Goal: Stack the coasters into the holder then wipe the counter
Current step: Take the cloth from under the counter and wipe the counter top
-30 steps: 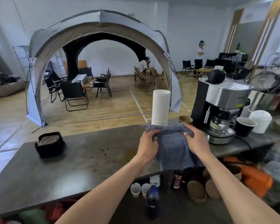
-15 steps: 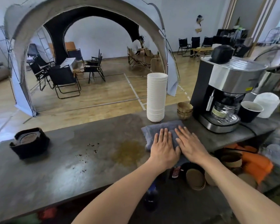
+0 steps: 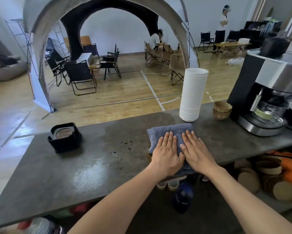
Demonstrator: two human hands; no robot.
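Head view, the only one. Folded grey-blue terry cloth (image 3: 171, 132) lying flat on the dark mottled stone-look bench (image 3: 74, 169), near its front edge, just in front of the tall stack of white paper cups (image 3: 191, 93) and apart from it. Left hand (image 3: 167, 153) and right hand (image 3: 195, 150) pressed palm-down on the cloth side by side, thumbs touching or nearly so; fingers (image 3: 170, 137) stretched out flat, neither curled nor pinching, holding the cloth only by downward pressure.

Likely handling: soft, limp, light, absorbent; sure to bunch or slide under uneven pressure, so best driven with flat palms spread wide. For lifting, better pinched at the folded far edge or gathered in a fist. Nothing fragile in the cloth itself, though the cup stack beside it looks easy to topple.

Black square coaster holder (image 3: 65, 137) well to the left on the bench, a round patterned coaster (image 3: 63, 133) showing on top inside it; stacking apparently done, by that look. Dark crumbs (image 3: 123, 146) scattered between holder and cloth, not yet wiped.

Hard to make out: number of coasters inside the holder hidden by its walls. Brownish wet patch barely peeping at the cloth's left lower edge, extent covered by cloth and hand. Near edge of the cloth hidden under the wrists. Black and steel coffee machine (image 3: 266, 92) cut off at the right. Items under the bench blurred and dim.
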